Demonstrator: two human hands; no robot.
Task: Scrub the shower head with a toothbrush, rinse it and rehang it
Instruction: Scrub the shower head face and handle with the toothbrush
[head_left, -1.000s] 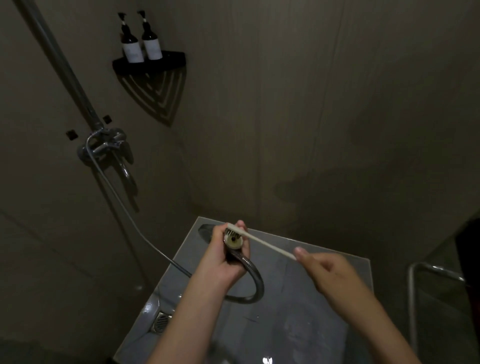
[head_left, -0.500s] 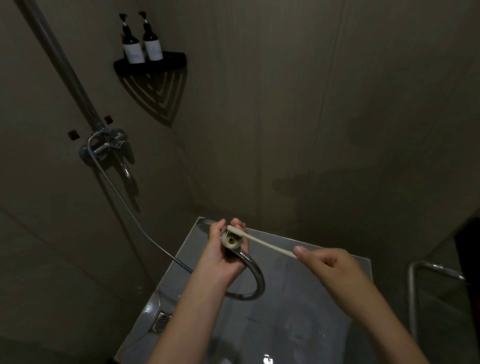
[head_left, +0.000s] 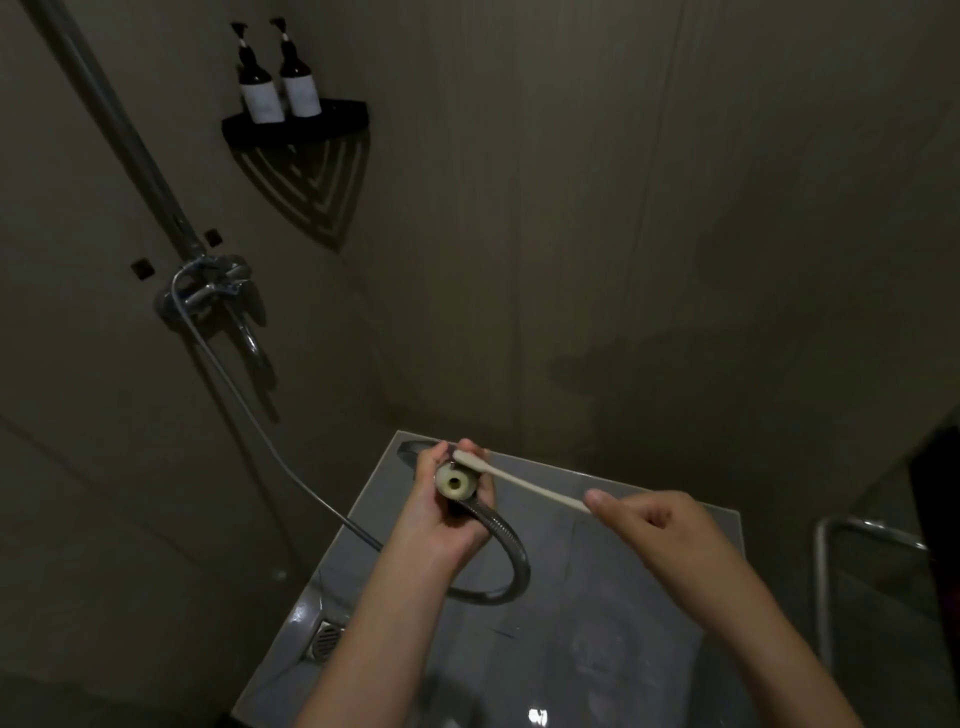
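The floor (head_left: 623, 597) lies below both hands, so runoff should fall there. The hose (head_left: 514, 561) runs from the wall mixer (head_left: 208, 291) and loops under the left hand (head_left: 447, 519), which leaves slack for handling. The left hand's fingers (head_left: 431, 460) are clamped round the shower head (head_left: 456, 482). It is held above the floor with its pale face turned up, exposing that face for scrubbing. The right hand (head_left: 660, 525) pinches the tail of the toothbrush (head_left: 524, 483) between thumb and fingers, probably for reach. The bristle end rests on the face's upper rim. Judged step: scrubbing. Rinsing and rehanging remain.
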